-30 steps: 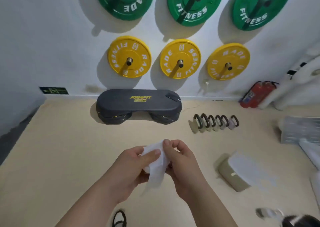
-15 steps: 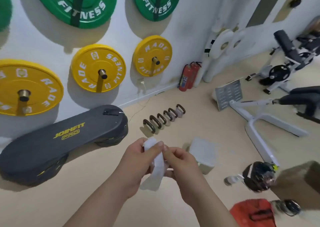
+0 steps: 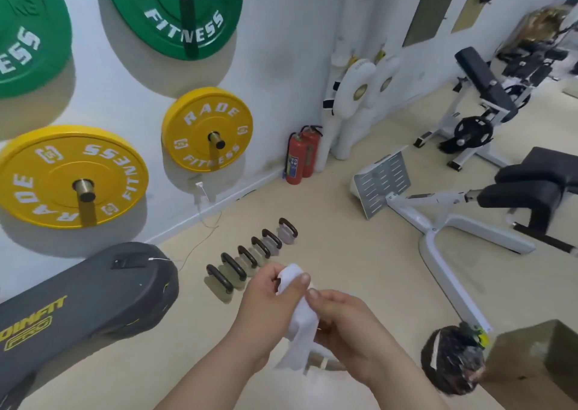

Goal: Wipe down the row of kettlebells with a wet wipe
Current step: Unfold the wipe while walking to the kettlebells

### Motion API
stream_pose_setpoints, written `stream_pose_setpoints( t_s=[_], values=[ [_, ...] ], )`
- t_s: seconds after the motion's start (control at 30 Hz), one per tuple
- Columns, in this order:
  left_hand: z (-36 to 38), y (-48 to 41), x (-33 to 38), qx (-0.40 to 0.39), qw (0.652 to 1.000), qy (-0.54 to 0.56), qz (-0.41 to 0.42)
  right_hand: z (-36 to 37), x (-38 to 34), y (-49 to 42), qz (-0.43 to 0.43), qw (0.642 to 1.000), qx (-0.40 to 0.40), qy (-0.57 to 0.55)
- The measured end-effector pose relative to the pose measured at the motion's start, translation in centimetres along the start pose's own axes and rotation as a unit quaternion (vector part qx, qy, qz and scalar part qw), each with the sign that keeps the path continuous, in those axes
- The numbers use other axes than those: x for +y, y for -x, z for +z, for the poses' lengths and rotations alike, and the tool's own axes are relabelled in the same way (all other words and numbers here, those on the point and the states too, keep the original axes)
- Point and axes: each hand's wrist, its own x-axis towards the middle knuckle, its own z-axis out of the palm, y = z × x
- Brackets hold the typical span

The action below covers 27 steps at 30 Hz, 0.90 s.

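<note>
Room: gym corner, beige floor point(image 3: 344, 253), white wall point(image 3: 281, 50) on the left.
Kettlebells point(image 3: 250, 256): 6, in one straight row on the floor near the wall, dark handles up, pale bodies.
Wet wipe point(image 3: 298, 322): 1, white and crumpled, held between both hands, nearer the camera than the row; its lower end hangs loose.
Left hand point(image 3: 266, 309): thumb and fingers pinch the upper part of the wipe.
Right hand point(image 3: 347, 325): fingers curled round the middle of the wipe.
Yellow plates point(image 3: 62, 175): 2, on wall pegs.
Green plates point(image 3: 175, 12): 2, above the yellow ones; the left one is cut off by the frame edge.
Fire extinguishers point(image 3: 297, 156): 2, red, upright against the wall.
Step platform point(image 3: 78, 300): 1, dark grey, left of the row; near end cut off.
Hidden: the left hand overlaps the near end of the row, so contact cannot be judged; a pale item below the right hand is mostly covered and cannot be identified.
Unclear: dark round object point(image 3: 450, 359) at lower right is blurred; brown box point(image 3: 538, 362) beside it is cut off.
</note>
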Motion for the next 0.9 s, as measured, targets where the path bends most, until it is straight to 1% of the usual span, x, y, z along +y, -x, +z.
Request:
stream_pose_setpoints(
  t_s=[0.17,0.23,0.3,0.4,0.47,0.53,0.6,0.7,0.83,0.9],
  values=[
    [2.0,-8.8,3.6,0.025,1.0,-0.004,-0.001,-2.8,-5.2,-8.2,0.017,0.996,0.004,-0.093],
    [2.0,-12.7,4.6,0.028,1.0,-0.012,-0.009,-3.2,-7.4,-11.6,0.021,0.995,0.015,-0.1],
    [1.7,-17.0,5.7,0.021,1.0,-0.007,-0.017,-3.5,-9.8,-15.1,0.025,0.996,0.021,-0.081],
    [1.3,-23.7,7.9,0.009,1.0,0.001,-0.019,-3.0,-13.5,-20.4,0.027,0.999,0.002,-0.042],
    [1.1,-28.3,9.5,0.007,1.0,0.008,-0.026,-2.5,-16.3,-24.5,0.022,0.999,0.026,-0.003],
    [0.8,-32.3,11.5,0.008,0.999,0.014,-0.036,-1.9,-18.8,-28.1,0.018,0.998,0.052,0.012],
    [0.1,-36.0,13.6,0.012,1.0,0.007,-0.028,-1.1,-21.2,-31.6,0.025,0.998,0.05,0.011],
    [-1.6,-40.2,16.5,0.035,0.999,-0.03,-0.01,0.5,-24.6,-35.7,0.036,0.998,0.034,0.024],
    [-3.5,-44.6,18.9,0.04,0.999,-0.02,0.006,2.2,-28.0,-40.9,0.016,0.998,0.032,0.056],
    [-4.2,-46.6,19.4,0.062,0.998,-0.007,0.003,3.0,-29.3,-43.5,0.019,0.996,0.03,0.081]
  ],
)
